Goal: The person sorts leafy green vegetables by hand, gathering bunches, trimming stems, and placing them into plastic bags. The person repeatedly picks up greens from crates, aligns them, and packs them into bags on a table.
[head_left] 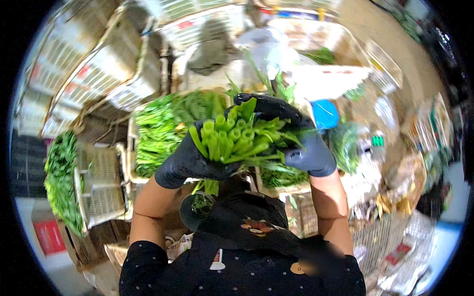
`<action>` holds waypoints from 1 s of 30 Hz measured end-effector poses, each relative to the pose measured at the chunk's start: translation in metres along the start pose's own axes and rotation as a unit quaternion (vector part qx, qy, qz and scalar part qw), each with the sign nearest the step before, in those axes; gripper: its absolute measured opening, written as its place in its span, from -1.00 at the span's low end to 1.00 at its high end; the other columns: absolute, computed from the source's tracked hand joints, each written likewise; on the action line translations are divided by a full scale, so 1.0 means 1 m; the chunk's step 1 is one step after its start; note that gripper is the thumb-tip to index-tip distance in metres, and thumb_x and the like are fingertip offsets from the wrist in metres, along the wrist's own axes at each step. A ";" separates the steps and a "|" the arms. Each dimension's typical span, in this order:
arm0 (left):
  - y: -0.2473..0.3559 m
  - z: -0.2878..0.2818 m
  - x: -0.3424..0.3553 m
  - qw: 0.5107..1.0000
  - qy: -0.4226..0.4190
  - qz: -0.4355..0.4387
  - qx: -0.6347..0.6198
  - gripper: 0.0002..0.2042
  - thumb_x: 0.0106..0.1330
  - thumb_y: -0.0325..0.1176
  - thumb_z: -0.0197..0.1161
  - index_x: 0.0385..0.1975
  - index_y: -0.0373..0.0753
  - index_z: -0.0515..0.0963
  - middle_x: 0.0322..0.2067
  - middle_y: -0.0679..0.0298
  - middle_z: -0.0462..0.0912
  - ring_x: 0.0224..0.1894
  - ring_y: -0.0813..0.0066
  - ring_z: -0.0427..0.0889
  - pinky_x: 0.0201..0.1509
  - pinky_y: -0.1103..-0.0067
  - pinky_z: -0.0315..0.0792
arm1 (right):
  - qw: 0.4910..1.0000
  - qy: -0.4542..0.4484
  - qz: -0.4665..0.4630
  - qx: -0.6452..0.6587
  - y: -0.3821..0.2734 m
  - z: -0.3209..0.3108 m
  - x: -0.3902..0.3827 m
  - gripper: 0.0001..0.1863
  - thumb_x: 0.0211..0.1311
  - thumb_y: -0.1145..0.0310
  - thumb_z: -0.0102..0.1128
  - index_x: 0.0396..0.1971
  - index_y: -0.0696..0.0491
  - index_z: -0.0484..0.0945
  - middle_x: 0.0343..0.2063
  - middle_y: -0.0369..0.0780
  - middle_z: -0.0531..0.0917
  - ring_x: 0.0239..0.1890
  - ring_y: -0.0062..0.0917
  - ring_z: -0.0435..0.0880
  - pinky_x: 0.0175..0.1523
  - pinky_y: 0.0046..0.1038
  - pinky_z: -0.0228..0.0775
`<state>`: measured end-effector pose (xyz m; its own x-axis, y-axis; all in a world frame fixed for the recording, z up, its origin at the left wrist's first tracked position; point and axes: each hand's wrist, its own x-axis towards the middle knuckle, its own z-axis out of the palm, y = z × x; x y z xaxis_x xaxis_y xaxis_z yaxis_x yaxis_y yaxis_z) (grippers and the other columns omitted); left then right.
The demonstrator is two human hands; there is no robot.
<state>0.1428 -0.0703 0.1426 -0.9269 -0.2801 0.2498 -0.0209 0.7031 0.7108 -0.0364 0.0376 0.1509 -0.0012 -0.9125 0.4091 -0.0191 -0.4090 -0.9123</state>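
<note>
A bunch of water spinach, its cut hollow green stems facing me, is held up in front of my chest. My left hand, in a black glove, wraps round the left side and underside of the bunch. My right hand, gloved too, grips it from the right, with black fingers reaching over the top. Leaves poke out beyond the fingers at the far side. Behind and left of the bunch, a crate is filled with leafy greens. More cut greens lie in a container below my right hand.
Stacked white plastic crates stand at the far left. Long greens rest beside another crate at left. A blue round object and bagged greens sit at right. A white bin with greens stands at the back.
</note>
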 end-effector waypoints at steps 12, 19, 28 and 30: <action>0.044 0.075 0.075 0.752 -0.219 -0.181 -0.595 -0.34 -0.19 -0.52 0.16 0.04 -0.28 0.10 -0.08 0.20 0.33 -0.12 0.45 0.38 -0.24 0.55 0.39 | 0.961 0.211 -0.076 -0.161 -0.055 -0.041 -0.099 -0.65 -0.14 0.42 0.15 -0.26 0.20 0.43 -0.25 -0.14 0.50 -0.19 -0.44 0.45 -0.05 -0.42 0.23; 0.047 0.103 0.097 0.739 -0.217 -0.079 -0.632 -0.52 -0.08 -0.47 0.10 -0.07 -0.37 0.20 -0.48 0.17 0.43 -0.70 0.50 0.31 -0.64 0.62 0.20 | 0.925 0.365 -0.034 -0.098 -0.047 -0.055 -0.109 -0.87 -0.02 0.60 -0.01 -0.40 0.22 0.43 -0.39 -0.23 0.48 -0.52 -0.67 0.47 -0.50 -0.69 0.32; 0.035 0.112 0.103 0.757 -0.162 -0.043 -0.632 -0.55 -0.07 -0.43 0.05 -0.10 -0.39 0.23 -0.25 0.03 0.41 -0.62 0.51 0.32 -0.59 0.65 0.23 | 0.820 0.536 -0.081 -0.185 -0.050 -0.091 -0.142 -0.87 0.02 0.52 0.00 -0.38 0.20 0.41 -0.51 -0.23 0.50 -0.56 -0.66 0.44 -0.49 -0.65 0.31; 0.021 0.116 0.103 0.740 -0.146 -0.063 -0.654 -0.54 -0.09 -0.40 0.06 -0.11 -0.40 0.24 -0.33 0.06 0.43 -0.62 0.52 0.33 -0.60 0.66 0.22 | 0.783 0.595 -0.016 -0.181 -0.062 -0.105 -0.172 -0.87 0.04 0.49 -0.01 -0.38 0.19 0.41 -0.51 -0.25 0.50 -0.54 -0.66 0.44 -0.46 -0.64 0.30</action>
<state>0.0036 -0.0086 0.1069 -0.9939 -0.0020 0.1106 0.0894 -0.6028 0.7929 -0.1403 0.2204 0.1389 -0.9218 -0.1587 0.3538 -0.3198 -0.2048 -0.9251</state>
